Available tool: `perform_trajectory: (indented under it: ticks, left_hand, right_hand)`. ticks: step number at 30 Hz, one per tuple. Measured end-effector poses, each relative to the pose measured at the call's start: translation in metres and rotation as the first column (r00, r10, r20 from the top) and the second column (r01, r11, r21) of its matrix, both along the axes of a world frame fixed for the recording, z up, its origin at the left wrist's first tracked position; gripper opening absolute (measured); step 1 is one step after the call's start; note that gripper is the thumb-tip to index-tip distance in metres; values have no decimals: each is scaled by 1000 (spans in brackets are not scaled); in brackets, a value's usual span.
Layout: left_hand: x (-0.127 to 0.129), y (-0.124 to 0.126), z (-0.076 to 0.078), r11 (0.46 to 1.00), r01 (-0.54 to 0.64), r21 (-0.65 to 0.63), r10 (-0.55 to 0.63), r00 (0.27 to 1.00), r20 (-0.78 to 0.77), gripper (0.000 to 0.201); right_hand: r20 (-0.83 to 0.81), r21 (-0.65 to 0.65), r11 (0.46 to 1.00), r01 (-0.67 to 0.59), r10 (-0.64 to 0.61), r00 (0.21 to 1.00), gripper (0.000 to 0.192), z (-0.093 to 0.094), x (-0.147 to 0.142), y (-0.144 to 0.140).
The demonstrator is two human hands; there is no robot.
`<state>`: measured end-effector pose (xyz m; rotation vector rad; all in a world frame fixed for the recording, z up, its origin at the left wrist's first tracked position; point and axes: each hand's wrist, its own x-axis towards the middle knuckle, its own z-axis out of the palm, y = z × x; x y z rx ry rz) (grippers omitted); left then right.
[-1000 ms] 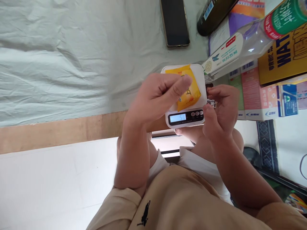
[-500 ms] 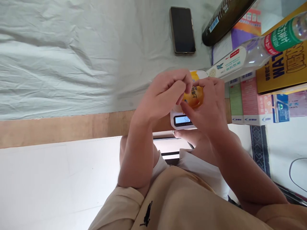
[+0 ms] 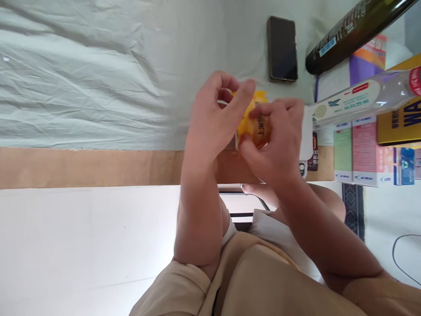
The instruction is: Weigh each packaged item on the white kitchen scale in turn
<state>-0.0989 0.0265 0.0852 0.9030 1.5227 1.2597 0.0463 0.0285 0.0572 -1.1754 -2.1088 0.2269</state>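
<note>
A yellow plastic food packet (image 3: 261,128) with dark printed characters is between my two hands, just above the table's front edge. My right hand (image 3: 279,138) grips it from the right, thumb below and index finger across its face. At the packet's upper left, my left hand (image 3: 213,116) is closed in a loose pinch, thumb over curled fingers. The film's edge shows beside those fingers, and the exact contact is hidden. A white kitchen scale (image 3: 306,138) sits right of the packet, partly covered by my right hand; its display is out of sight.
A black phone (image 3: 282,49) lies beyond my hands on the pale green cloth (image 3: 98,79). To the right are a dark bottle (image 3: 355,37), a clear plastic bottle (image 3: 358,97), a yellow box (image 3: 397,120) and several small cartons (image 3: 364,151). The wooden edge (image 3: 92,167) runs along the front.
Both hands and the packet have shifted left, away from over the scale. The scale's lit display has gone out of sight. The camera view has turned slightly left.
</note>
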Motion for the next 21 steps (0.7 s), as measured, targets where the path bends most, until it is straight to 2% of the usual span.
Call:
perform_trajectory:
  ticks: [4,10,13,16,19,21]
  left_hand:
    - [-27,-14,-5,995,-47,-86,29,980,-199,8]
    - [-43,-19,-14,976,-4,-218,-52,967,-251,8]
    - [-42,-13,-16,956,36,-291,-108,966,-235,6]
    - [-39,-10,-14,950,47,-310,-123,965,-230,4]
    - [-36,-11,-10,949,30,-314,-106,968,-228,10]
    - [-34,-13,-9,951,7,-309,-91,962,-258,12]
  right_hand:
    - [69,-120,991,-65,73,995,30,-3,-27,-3]
    - [238,-239,968,-83,141,961,32,-11,-31,-2]
    - [245,-243,966,-85,146,959,27,-18,-27,1]
    - [249,-236,968,-90,149,957,24,-21,-25,3]
    - [288,-229,970,-76,142,947,21,-16,-22,1]
    - [272,-181,981,-76,124,954,21,-10,-18,-2]
